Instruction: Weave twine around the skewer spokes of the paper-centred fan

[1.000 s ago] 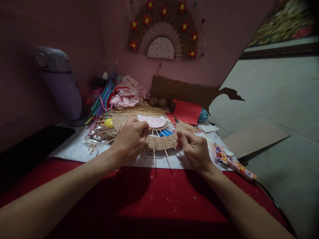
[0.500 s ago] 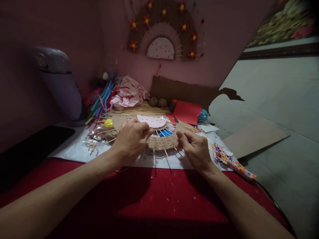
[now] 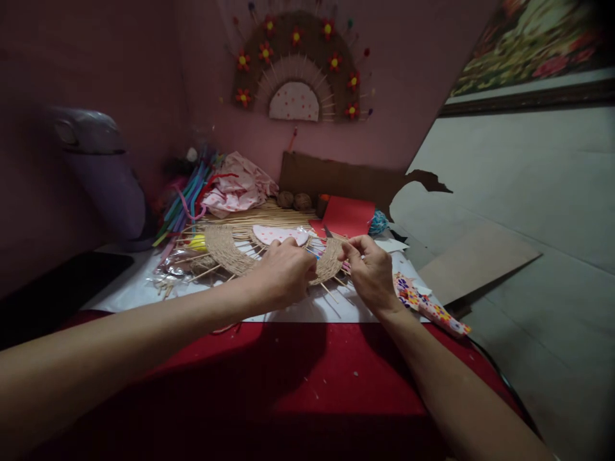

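Red table [image 3: 336,384] in front of you, pale crumbs on its near part. A white sheet [image 3: 298,312] covers the far half. On it lies the woven half-ring [image 3: 225,250], with a sheaf of sticks [image 3: 250,218] beyond and red paper [image 3: 348,216] far right. A patterned strip [image 3: 427,306] lies at the sheet's right edge, a black slab [image 3: 57,288] at the left.

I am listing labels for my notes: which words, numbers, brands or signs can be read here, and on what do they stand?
None can be read. The patterned strip shows only coloured shapes, the dotted fabric only dots, the framed picture only blurred flowers; the woven half-circle bears no writing.
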`<act>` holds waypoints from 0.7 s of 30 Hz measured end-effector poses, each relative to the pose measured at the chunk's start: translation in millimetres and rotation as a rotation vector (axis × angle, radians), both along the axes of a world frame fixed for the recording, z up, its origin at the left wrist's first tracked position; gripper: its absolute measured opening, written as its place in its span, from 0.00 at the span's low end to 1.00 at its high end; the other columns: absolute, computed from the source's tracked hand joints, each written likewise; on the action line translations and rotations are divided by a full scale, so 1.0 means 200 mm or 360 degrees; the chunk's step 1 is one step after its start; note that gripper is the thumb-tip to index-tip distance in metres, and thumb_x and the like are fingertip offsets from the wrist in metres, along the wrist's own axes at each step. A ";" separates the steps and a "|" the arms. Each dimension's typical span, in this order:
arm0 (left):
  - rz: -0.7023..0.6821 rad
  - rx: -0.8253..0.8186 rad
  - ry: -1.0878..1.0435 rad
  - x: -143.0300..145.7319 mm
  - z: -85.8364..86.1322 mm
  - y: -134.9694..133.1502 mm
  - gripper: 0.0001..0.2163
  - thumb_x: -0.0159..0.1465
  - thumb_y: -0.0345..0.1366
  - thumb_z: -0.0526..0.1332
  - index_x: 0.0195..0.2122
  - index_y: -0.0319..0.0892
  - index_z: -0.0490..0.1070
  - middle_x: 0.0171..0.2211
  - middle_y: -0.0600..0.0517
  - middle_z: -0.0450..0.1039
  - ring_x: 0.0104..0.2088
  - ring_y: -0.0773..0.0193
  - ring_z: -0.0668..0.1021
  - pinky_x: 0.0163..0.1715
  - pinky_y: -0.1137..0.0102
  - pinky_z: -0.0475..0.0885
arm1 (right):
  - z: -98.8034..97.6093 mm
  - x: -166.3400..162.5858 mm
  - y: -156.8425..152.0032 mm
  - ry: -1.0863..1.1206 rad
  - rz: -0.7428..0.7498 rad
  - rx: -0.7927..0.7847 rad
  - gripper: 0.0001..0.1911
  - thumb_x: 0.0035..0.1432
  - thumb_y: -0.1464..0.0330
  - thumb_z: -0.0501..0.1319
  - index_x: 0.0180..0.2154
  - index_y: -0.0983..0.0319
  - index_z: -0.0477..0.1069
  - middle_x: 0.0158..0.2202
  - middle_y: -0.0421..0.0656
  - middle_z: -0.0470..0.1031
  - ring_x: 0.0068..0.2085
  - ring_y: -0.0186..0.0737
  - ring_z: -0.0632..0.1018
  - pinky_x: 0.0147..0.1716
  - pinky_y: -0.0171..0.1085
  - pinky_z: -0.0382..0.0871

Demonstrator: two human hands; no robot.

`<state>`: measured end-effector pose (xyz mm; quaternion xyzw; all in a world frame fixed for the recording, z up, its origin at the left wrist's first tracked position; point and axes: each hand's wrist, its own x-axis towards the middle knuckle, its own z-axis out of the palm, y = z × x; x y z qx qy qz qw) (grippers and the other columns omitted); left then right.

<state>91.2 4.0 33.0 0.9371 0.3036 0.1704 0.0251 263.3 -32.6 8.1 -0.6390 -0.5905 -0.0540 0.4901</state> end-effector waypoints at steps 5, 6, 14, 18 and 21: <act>0.0055 -0.0065 -0.0047 0.06 -0.05 0.01 0.03 0.55 0.31 0.58 0.28 0.43 0.71 0.28 0.50 0.71 0.36 0.57 0.67 0.34 0.65 0.61 | 0.00 0.00 -0.01 0.0037 -0.0020 0.0072 0.15 0.61 0.61 0.50 0.28 0.61 0.68 0.21 0.38 0.73 0.23 0.33 0.72 0.25 0.32 0.60; 0.0067 -0.0067 -0.0051 0.06 -0.06 0.02 0.02 0.55 0.32 0.59 0.28 0.43 0.71 0.28 0.50 0.71 0.36 0.57 0.67 0.33 0.66 0.60 | 0.00 0.00 -0.01 0.0033 -0.0027 0.0083 0.16 0.62 0.61 0.50 0.28 0.61 0.68 0.20 0.38 0.72 0.23 0.33 0.72 0.25 0.32 0.60; 0.0064 0.0035 -0.0047 0.07 -0.10 0.02 0.03 0.56 0.33 0.59 0.27 0.43 0.71 0.29 0.50 0.72 0.37 0.57 0.67 0.35 0.64 0.60 | 0.02 -0.01 -0.03 -0.0022 -0.0093 0.0123 0.17 0.62 0.60 0.50 0.26 0.61 0.68 0.19 0.39 0.71 0.21 0.32 0.71 0.23 0.32 0.59; 0.0049 0.0243 0.0004 0.08 -0.12 0.00 0.06 0.58 0.34 0.57 0.26 0.42 0.72 0.30 0.50 0.72 0.38 0.56 0.67 0.36 0.62 0.59 | 0.02 -0.01 -0.03 -0.0042 -0.0095 0.0140 0.16 0.62 0.60 0.51 0.27 0.61 0.68 0.19 0.39 0.71 0.21 0.32 0.71 0.23 0.31 0.59; 0.0055 0.0404 0.0049 0.09 -0.13 -0.01 0.08 0.59 0.34 0.56 0.26 0.41 0.72 0.29 0.48 0.72 0.38 0.54 0.67 0.36 0.61 0.59 | 0.01 -0.01 -0.03 -0.0074 -0.0088 0.0150 0.16 0.62 0.60 0.51 0.28 0.61 0.69 0.19 0.39 0.71 0.21 0.32 0.71 0.24 0.31 0.59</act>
